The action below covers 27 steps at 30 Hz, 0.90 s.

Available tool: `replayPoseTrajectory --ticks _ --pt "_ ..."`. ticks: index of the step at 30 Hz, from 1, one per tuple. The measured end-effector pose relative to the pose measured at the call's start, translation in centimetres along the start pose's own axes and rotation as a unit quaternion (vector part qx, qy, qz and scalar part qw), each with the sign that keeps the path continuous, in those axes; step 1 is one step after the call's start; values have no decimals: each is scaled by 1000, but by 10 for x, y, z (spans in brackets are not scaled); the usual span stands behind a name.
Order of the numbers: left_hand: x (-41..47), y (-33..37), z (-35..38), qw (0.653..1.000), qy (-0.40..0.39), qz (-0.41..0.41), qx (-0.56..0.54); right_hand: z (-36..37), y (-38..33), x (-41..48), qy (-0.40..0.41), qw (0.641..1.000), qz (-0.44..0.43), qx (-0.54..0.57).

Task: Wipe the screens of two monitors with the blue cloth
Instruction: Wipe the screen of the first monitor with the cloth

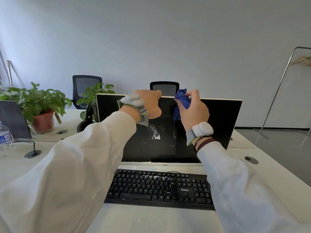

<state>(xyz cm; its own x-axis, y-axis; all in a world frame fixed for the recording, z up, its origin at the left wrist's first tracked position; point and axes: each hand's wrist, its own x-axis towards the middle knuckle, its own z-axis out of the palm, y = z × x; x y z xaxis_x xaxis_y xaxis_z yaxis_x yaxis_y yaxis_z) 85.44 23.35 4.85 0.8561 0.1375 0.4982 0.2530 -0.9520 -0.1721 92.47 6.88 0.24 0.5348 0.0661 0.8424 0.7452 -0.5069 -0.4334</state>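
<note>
Head view: wiping looks barely begun. Left hand [149, 105] curls over the top edge of the monitor [218, 118]. Right hand [193, 110] clutches the bunched blue cloth [182, 101] at the screen's top. White smudge [154, 133] mid-screen not yet wiped. Dark panel [10, 118] at left, maybe the second monitor, is cut off. Left fingertips are hidden behind the monitor.

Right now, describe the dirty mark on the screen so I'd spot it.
Start at the black monitor facing the camera. Below the left hand gripping its top edge sits a white speckled smear, the only bright patch on the dark glass.
</note>
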Motion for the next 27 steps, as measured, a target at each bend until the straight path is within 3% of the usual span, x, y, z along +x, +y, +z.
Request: replayPoseTrajectory --ticks 10,19,27 --pt "-3 -2 -1 1000 24 0 14 11 49 -73 -108 985 -121 -53" --pt "-3 2 3 1000 15 -18 21 4 1 -7 -18 999 -28 -39" --pt "-6 0 -4 1000 9 -7 13 18 38 -81 -125 987 -68 -79"
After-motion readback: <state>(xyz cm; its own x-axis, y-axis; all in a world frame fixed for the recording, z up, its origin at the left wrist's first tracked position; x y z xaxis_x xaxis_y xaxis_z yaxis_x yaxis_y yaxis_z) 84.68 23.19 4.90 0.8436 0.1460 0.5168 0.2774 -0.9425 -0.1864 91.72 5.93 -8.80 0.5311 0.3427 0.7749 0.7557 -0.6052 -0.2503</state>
